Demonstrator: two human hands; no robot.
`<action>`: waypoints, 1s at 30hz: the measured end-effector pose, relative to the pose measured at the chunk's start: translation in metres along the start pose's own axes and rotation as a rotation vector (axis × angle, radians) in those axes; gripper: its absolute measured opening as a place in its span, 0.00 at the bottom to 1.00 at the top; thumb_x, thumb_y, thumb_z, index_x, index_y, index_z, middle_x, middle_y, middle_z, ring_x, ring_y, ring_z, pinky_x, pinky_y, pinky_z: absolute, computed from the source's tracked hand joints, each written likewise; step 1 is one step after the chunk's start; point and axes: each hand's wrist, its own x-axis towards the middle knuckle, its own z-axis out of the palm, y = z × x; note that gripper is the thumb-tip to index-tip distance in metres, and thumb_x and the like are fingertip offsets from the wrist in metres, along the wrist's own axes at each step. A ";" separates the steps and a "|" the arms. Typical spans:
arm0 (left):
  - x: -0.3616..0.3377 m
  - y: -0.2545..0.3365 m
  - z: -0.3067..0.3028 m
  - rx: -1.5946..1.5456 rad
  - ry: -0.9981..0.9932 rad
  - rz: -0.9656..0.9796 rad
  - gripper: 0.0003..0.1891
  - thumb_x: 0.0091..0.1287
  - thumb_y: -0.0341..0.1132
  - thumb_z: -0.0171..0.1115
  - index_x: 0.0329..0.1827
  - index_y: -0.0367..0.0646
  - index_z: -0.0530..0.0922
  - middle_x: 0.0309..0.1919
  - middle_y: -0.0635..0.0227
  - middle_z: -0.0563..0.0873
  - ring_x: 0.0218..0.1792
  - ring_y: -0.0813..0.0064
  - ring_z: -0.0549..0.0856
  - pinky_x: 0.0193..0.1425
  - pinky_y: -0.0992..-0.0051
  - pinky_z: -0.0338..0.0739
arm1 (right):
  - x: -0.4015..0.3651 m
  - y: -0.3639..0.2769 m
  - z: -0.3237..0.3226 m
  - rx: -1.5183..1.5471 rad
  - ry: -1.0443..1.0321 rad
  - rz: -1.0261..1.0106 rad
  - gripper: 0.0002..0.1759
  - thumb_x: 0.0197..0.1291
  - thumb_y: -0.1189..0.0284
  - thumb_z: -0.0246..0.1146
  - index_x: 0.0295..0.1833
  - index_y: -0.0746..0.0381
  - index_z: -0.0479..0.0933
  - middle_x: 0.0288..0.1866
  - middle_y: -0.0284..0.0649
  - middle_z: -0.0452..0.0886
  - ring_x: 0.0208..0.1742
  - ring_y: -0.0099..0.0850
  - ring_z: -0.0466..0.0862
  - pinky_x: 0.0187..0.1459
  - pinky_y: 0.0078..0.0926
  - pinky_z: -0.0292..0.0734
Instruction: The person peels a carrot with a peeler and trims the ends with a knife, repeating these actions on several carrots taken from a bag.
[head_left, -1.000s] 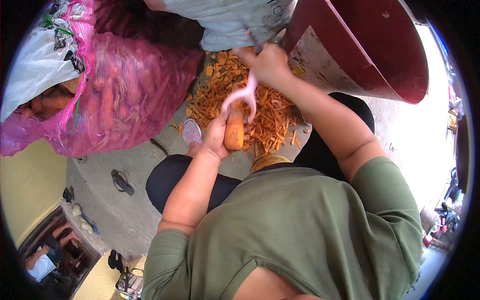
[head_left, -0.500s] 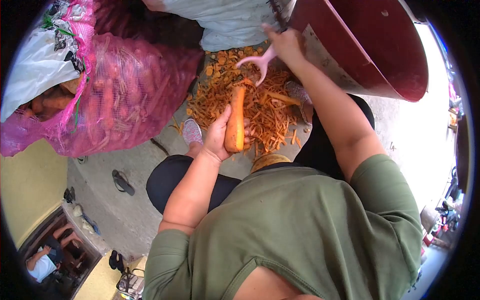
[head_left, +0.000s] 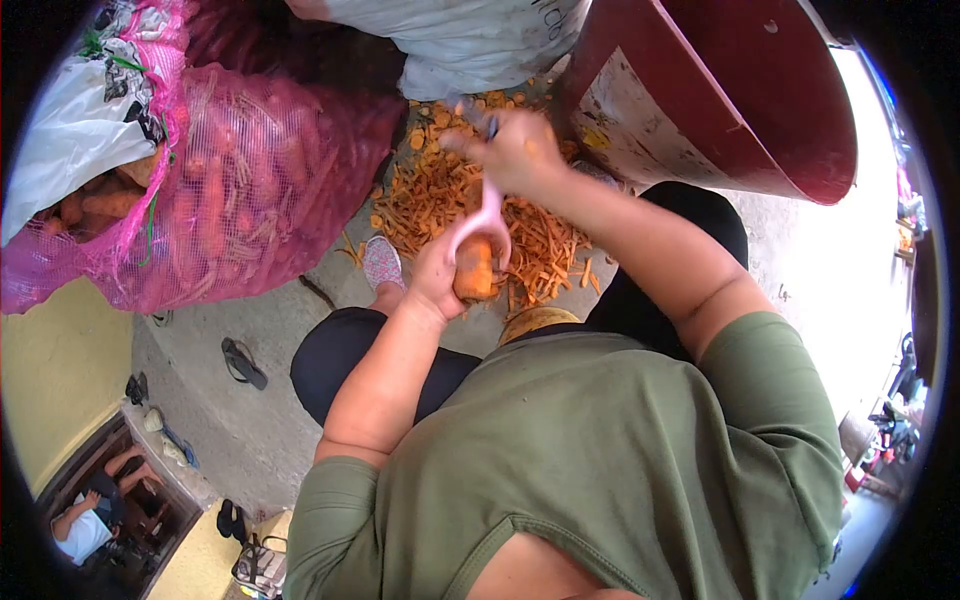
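Observation:
In the head view, my left hand (head_left: pixel 436 272) is wrapped around a carrot (head_left: pixel 474 274), its blunt end towards my body. My right hand (head_left: pixel 520 152), a little blurred, grips the handle of a pink Y-shaped peeler (head_left: pixel 488 222). The peeler's forked head lies over the carrot, close to my left fingers; whether the blade touches is not clear. A small dark blurred shape shows at my right fingers, too smeared to name. Below both hands, a heap of orange peelings (head_left: pixel 548 262) and round carrot slices (head_left: pixel 425 137) covers the ground between my feet.
A pink mesh sack (head_left: pixel 290 180) full of carrots bulges at the left. A white sack (head_left: pixel 480 45) stands ahead, beside a large dark red tub (head_left: pixel 690 110) at the right. One loose slipper (head_left: pixel 243 363) lies on the concrete. A person (head_left: pixel 90 525) sits in a doorway, lower left.
My right hand has brought the peeler down and towards me, from beyond the carrot to over it. My left hand still holds the carrot in nearly the same place.

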 end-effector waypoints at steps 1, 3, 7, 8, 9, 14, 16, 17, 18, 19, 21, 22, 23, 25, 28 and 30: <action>0.000 -0.002 -0.003 0.051 0.042 -0.036 0.16 0.64 0.46 0.42 0.47 0.44 0.65 0.31 0.65 0.74 0.29 0.72 0.76 0.31 0.72 0.73 | 0.022 0.019 0.005 -0.082 0.118 0.012 0.31 0.40 0.45 0.62 0.19 0.68 0.72 0.12 0.43 0.71 0.15 0.31 0.72 0.22 0.29 0.69; -0.002 -0.004 0.005 -0.037 0.045 -0.059 0.18 0.63 0.49 0.42 0.46 0.44 0.65 0.29 0.63 0.75 0.27 0.70 0.77 0.26 0.71 0.76 | 0.064 0.057 -0.011 -0.049 0.253 0.199 0.35 0.39 0.42 0.60 0.22 0.70 0.73 0.14 0.44 0.74 0.18 0.33 0.76 0.26 0.31 0.71; -0.002 0.003 0.005 -0.039 0.056 -0.037 0.17 0.63 0.48 0.43 0.45 0.44 0.66 0.28 0.65 0.74 0.27 0.72 0.76 0.27 0.73 0.74 | 0.068 0.056 -0.018 0.070 0.129 0.241 0.37 0.38 0.39 0.58 0.22 0.70 0.73 0.16 0.44 0.75 0.20 0.36 0.77 0.28 0.32 0.72; -0.002 0.005 0.005 -0.033 0.081 -0.041 0.16 0.63 0.47 0.43 0.45 0.45 0.66 0.27 0.65 0.73 0.27 0.72 0.75 0.27 0.74 0.73 | 0.049 0.033 -0.016 -0.036 0.102 0.225 0.37 0.39 0.39 0.58 0.21 0.70 0.73 0.15 0.43 0.74 0.20 0.35 0.77 0.28 0.32 0.72; -0.002 0.006 0.006 0.011 0.072 0.012 0.16 0.63 0.47 0.43 0.44 0.44 0.66 0.27 0.66 0.73 0.27 0.73 0.75 0.26 0.74 0.73 | 0.023 0.007 -0.017 0.074 0.049 0.173 0.35 0.40 0.40 0.58 0.19 0.68 0.72 0.14 0.43 0.73 0.19 0.34 0.76 0.26 0.33 0.70; -0.004 0.004 0.017 0.033 0.146 0.089 0.17 0.63 0.47 0.43 0.42 0.41 0.68 0.27 0.66 0.75 0.25 0.72 0.77 0.25 0.73 0.73 | -0.020 -0.018 -0.003 0.092 -0.148 -0.021 0.31 0.39 0.45 0.62 0.17 0.67 0.70 0.12 0.43 0.70 0.16 0.30 0.72 0.24 0.28 0.68; -0.006 0.002 0.016 0.168 0.112 0.098 0.19 0.64 0.49 0.40 0.46 0.42 0.66 0.27 0.66 0.73 0.26 0.72 0.75 0.26 0.73 0.73 | 0.000 -0.004 -0.003 -0.076 -0.095 0.050 0.33 0.40 0.42 0.59 0.18 0.67 0.72 0.13 0.44 0.72 0.18 0.33 0.75 0.25 0.29 0.70; -0.006 0.001 0.013 0.146 0.099 0.061 0.20 0.64 0.49 0.40 0.47 0.43 0.66 0.27 0.66 0.73 0.27 0.72 0.74 0.26 0.73 0.73 | 0.019 0.011 0.002 -0.189 -0.001 0.089 0.35 0.40 0.40 0.58 0.19 0.67 0.74 0.14 0.44 0.74 0.19 0.35 0.77 0.25 0.30 0.70; -0.006 0.000 0.009 0.125 0.085 0.023 0.20 0.64 0.50 0.39 0.48 0.44 0.65 0.28 0.66 0.72 0.27 0.73 0.74 0.27 0.73 0.73 | 0.044 0.036 0.002 -0.132 0.081 0.153 0.36 0.40 0.40 0.57 0.20 0.68 0.74 0.14 0.44 0.74 0.19 0.35 0.77 0.26 0.31 0.71; -0.006 0.000 0.007 0.105 0.072 -0.014 0.20 0.64 0.51 0.39 0.49 0.45 0.65 0.28 0.66 0.71 0.28 0.73 0.73 0.27 0.73 0.72 | 0.065 0.060 -0.003 -0.073 0.162 0.216 0.37 0.40 0.39 0.56 0.20 0.68 0.75 0.15 0.44 0.75 0.20 0.36 0.78 0.26 0.33 0.71; -0.010 0.002 0.010 0.087 0.022 -0.013 0.20 0.63 0.52 0.41 0.48 0.48 0.65 0.30 0.66 0.72 0.28 0.73 0.73 0.28 0.74 0.73 | 0.080 0.072 -0.030 -0.155 0.222 0.298 0.35 0.40 0.40 0.58 0.20 0.68 0.76 0.15 0.44 0.75 0.21 0.34 0.78 0.26 0.33 0.71; -0.010 0.004 0.009 0.049 0.020 -0.023 0.20 0.63 0.52 0.42 0.47 0.46 0.66 0.29 0.65 0.73 0.28 0.73 0.75 0.28 0.73 0.74 | 0.077 0.066 -0.033 -0.049 0.174 0.290 0.35 0.40 0.40 0.58 0.20 0.68 0.75 0.15 0.44 0.75 0.21 0.34 0.78 0.26 0.33 0.72; -0.009 0.007 0.009 0.010 0.016 -0.032 0.21 0.62 0.52 0.42 0.46 0.45 0.67 0.29 0.65 0.75 0.28 0.72 0.77 0.28 0.72 0.75 | 0.071 0.059 -0.032 0.056 0.126 0.279 0.35 0.40 0.41 0.58 0.20 0.68 0.75 0.15 0.44 0.75 0.20 0.34 0.78 0.26 0.33 0.72; -0.004 0.010 0.007 -0.047 -0.006 -0.021 0.21 0.62 0.52 0.43 0.45 0.44 0.67 0.29 0.65 0.75 0.28 0.71 0.77 0.28 0.71 0.75 | 0.049 0.027 -0.028 -0.024 0.004 0.282 0.34 0.41 0.41 0.58 0.18 0.67 0.74 0.16 0.44 0.75 0.21 0.36 0.78 0.26 0.33 0.71; -0.005 0.010 0.010 -0.059 0.034 0.007 0.20 0.62 0.52 0.43 0.43 0.43 0.68 0.28 0.64 0.76 0.28 0.70 0.78 0.28 0.69 0.75 | 0.000 -0.015 -0.018 0.046 -0.189 0.131 0.33 0.40 0.43 0.60 0.14 0.66 0.68 0.12 0.42 0.70 0.17 0.32 0.74 0.24 0.32 0.69; -0.003 0.006 0.018 0.017 0.124 0.121 0.17 0.62 0.50 0.46 0.41 0.45 0.70 0.30 0.69 0.77 0.31 0.75 0.78 0.31 0.74 0.75 | -0.020 -0.020 -0.008 0.155 -0.196 0.016 0.31 0.40 0.47 0.63 0.13 0.65 0.66 0.11 0.42 0.68 0.14 0.29 0.70 0.21 0.30 0.66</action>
